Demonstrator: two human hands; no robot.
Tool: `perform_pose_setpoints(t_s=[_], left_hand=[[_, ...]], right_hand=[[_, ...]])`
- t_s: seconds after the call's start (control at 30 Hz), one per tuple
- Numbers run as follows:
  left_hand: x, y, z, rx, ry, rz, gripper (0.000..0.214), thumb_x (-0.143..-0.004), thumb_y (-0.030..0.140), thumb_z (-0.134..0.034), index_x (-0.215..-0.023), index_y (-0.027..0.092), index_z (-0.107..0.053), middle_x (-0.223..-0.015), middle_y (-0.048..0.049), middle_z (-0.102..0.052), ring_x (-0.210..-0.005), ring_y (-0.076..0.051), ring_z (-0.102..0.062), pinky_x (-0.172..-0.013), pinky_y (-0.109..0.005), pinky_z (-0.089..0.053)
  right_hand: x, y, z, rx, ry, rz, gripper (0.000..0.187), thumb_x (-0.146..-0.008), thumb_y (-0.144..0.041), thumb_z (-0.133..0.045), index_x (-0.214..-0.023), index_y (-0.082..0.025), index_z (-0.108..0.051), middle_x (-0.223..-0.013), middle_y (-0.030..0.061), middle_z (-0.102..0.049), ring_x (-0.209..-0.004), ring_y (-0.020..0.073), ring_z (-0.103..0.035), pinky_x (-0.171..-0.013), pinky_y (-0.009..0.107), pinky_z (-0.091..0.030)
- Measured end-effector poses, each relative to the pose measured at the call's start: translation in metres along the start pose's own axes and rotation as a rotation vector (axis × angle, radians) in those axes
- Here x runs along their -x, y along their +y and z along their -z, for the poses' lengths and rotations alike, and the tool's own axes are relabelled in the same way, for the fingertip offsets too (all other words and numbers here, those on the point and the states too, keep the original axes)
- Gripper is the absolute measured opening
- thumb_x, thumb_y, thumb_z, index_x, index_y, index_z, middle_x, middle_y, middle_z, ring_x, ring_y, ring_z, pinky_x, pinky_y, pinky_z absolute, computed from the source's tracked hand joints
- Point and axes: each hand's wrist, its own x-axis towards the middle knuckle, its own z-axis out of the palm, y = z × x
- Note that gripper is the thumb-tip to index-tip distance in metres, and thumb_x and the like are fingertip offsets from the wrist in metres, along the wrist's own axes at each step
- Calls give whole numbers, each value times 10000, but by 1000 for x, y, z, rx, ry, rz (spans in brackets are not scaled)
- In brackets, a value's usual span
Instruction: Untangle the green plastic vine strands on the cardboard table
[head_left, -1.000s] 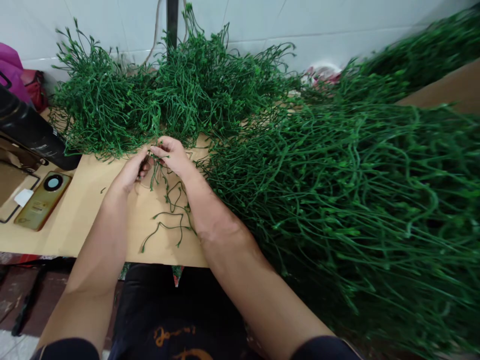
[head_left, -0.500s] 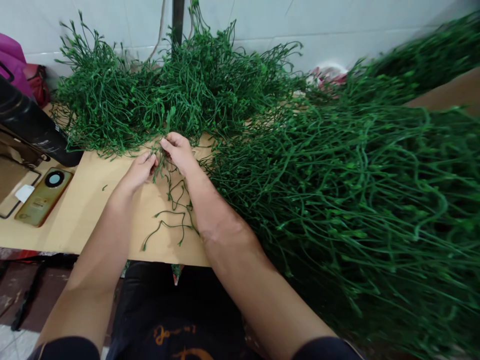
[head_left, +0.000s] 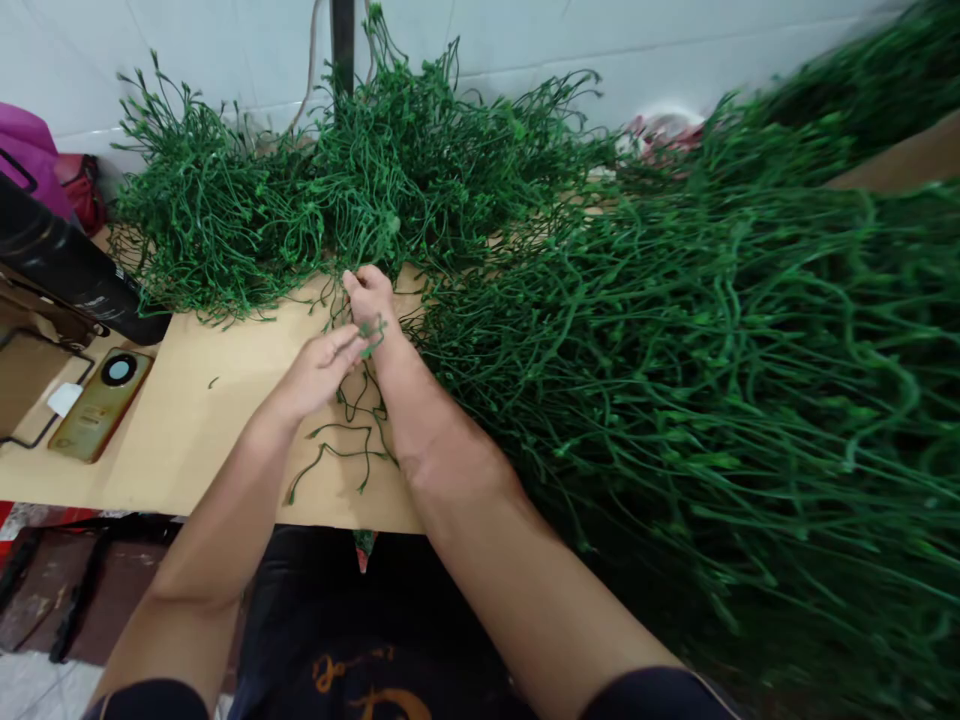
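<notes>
My left hand is pinched round a small green sprig, slightly blurred, which sticks out past the fingertips in front of my right wrist. Just beyond it, my right hand has its fingers curled closed at the near edge of the far heap of thin green stems; what they hold is hidden. Several loose stems with bud-like tips lie on the tan board below my hands.
A large mass of green stems fills the right side. At left are a black cylindrical bottle, a gold phone and a purple bag. A small green scrap lies on the board. A dark post stands behind.
My left hand has moved right, carrying the sprig across to my right wrist. My right hand has shifted slightly right and its fingers are curled more. The view has tilted a little.
</notes>
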Motion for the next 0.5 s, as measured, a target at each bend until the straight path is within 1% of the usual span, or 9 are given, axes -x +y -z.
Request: perform_pose_setpoints(t_s=[0.07, 0.13, 0.17, 0.2, 0.23, 0.27, 0.33, 0.4, 0.5], left_hand=[[-7, -7, 6, -24, 183, 7, 425, -785, 558, -591, -627, 184, -466, -561, 32, -417, -534, -87, -382, -537, -221, -372], [-14, -19, 19, -60, 392, 26, 364, -816, 492, -579, -649, 185, -477, -556, 34, -429, -544, -91, -404, -564, -221, -395], [-17, -25, 26, -88, 476, 31, 321, -819, 451, -587, -669, 183, -492, -569, 33, -450, -564, -95, -427, -589, -221, -408], [-19, -30, 32, -120, 538, 29, 273, -814, 410, -597, -696, 178, -514, -596, 28, -484, -598, -100, -456, -623, -222, -421], [-20, -34, 36, -153, 572, 24, 229, -805, 375, -605, -724, 172, -537, -638, 20, -524, -643, -107, -488, -662, -225, -432], [-20, -37, 38, -183, 577, 26, 196, -796, 349, -610, -753, 165, -559, -687, 9, -564, -689, -114, -516, -698, -229, -438], [-19, -41, 37, -226, 514, 65, 184, -779, 335, -613, -801, 154, -589, -758, -8, -614, -740, -129, -548, -734, -241, -443], [-18, -43, 32, -267, 423, 125, 230, -749, 362, -638, -838, 152, -606, -786, -16, -634, -752, -144, -565, -743, -255, -444], [-19, -46, 28, -326, 355, 177, 292, -696, 378, -690, -875, 158, -618, -792, -17, -640, -747, -160, -574, -735, -267, -436]], right_hand=[[5, -1, 2, -84, -85, 16, 344, -802, -198, -594, -589, -189, -324, -525, -80, -277, -539, 48, -285, -543, 199, -263], [12, -4, 3, -157, -185, -13, 336, -807, -297, -599, -625, -193, -336, -528, -82, -320, -511, 39, -306, -506, 190, -258], [15, -6, 3, -170, -229, -36, 343, -798, -347, -609, -640, -196, -343, -529, -83, -342, -498, 35, -315, -488, 187, -252], [18, -7, 2, -172, -262, -54, 360, -778, -390, -626, -651, -199, -348, -529, -85, -355, -487, 33, -321, -472, 185, -244], [21, -9, 1, -167, -286, -64, 380, -752, -418, -649, -657, -200, -353, -528, -86, -362, -480, 32, -324, -462, 184, -238], [22, -10, 0, -161, -308, -70, 399, -728, -435, -671, -657, -200, -356, -524, -88, -364, -475, 31, -326, -455, 184, -234], [24, -11, -4, -163, -340, -66, 422, -698, -441, -699, -647, -199, -357, -512, -91, -354, -472, 30, -323, -449, 186, -234], [23, -10, -6, -191, -347, -23, 433, -686, -416, -717, -626, -195, -349, -506, -93, -332, -479, 25, -309, -461, 186, -246], [23, -9, -9, -237, -326, 31, 441, -689, -414, -717, -622, -195, -340, -512, -92, -319, -488, 24, -295, -478, 188, -264]])
